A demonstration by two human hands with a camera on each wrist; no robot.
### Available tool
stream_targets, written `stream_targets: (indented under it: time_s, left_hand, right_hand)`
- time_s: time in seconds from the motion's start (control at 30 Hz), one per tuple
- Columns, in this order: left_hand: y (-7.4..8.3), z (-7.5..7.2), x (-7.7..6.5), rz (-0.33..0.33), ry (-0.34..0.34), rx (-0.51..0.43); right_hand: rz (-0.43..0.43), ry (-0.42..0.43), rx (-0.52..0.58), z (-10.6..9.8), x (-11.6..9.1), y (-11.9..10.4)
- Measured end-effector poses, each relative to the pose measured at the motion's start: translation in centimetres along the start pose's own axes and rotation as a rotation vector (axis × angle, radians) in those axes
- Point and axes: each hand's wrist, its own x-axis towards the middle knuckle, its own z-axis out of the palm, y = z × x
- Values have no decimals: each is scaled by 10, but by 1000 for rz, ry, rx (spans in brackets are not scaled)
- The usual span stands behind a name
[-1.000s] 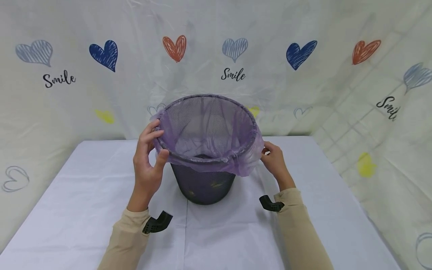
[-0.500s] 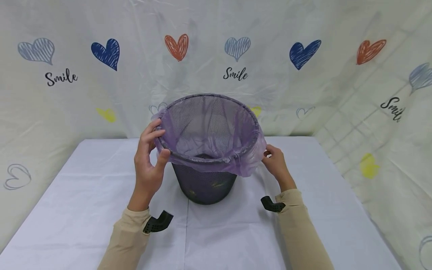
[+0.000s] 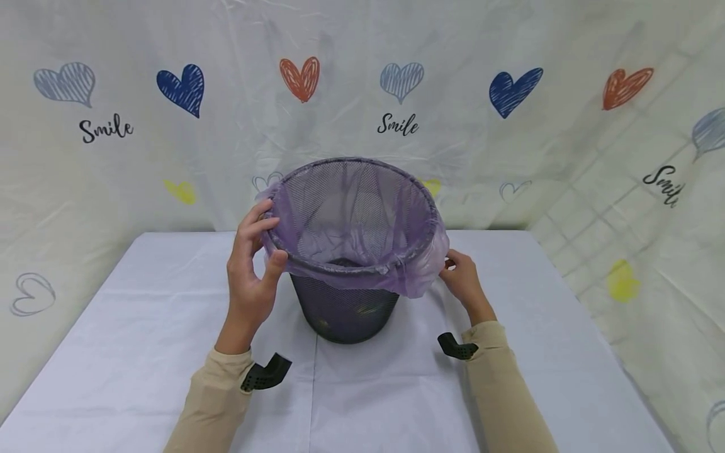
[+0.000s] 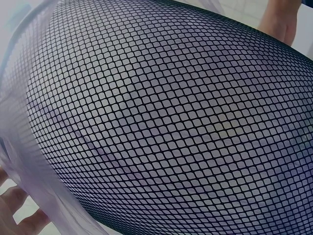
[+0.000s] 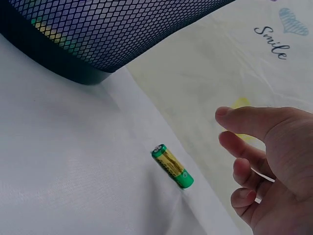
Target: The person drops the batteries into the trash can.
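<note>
A dark wire-mesh wastebasket (image 3: 342, 314), lined with a thin purple bin liner (image 3: 419, 270) folded over its rim, stands on the table. My left hand (image 3: 252, 286) rests against the left of the rim, thumb and fingers spread along the overhanging liner. In the left wrist view, fingers (image 4: 14, 200) show beyond the liner. My right hand (image 3: 466, 280) hovers by the liner's right side; in the right wrist view its fingers are loosely bent, thumb apart, holding nothing. A green and yellow battery (image 5: 172, 166) lies on the table below that hand, hidden in the head view.
Small green-yellow patches (image 3: 368, 309) show dimly through the basket's mesh; their kind is unclear. A white cloth covers the table (image 3: 170, 327). Close behind hangs a whitish curtain (image 3: 340, 38) printed with hearts and "Smile". A black camera mount (image 3: 266, 372) sits on each wrist.
The head view has shifted slightly. My right hand has lowered a little beside the liner. My left hand and the basket keep their places relative to each other.
</note>
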Motion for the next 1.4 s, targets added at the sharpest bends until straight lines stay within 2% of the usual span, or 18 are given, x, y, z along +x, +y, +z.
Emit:
stream_targets:
  time_s: [0.13,0.37,0.67,0.97,1.2,1.4]
  left_hand:
    - [-1,0,0,6,1,-5]
    - [-23,-1,-6,8,-3,9]
    - [-1,1,-1,26,-7,0]
    - [-1,1,-1,20,-10,6]
    - [-1,1,0,26,-9,-11]
    - [-2,1,0,35,1,-11]
  right_hand:
    - [-8,-2,-15,3,0,3]
    - [-10,-10,-37,6,-3,6]
    - [24,-69,-76,11,-4,16]
    - [40,-76,-106,15,-4,20]
    - [74,-114,-98,15,-2,21]
    - [53,-112,-101,20,3,21]
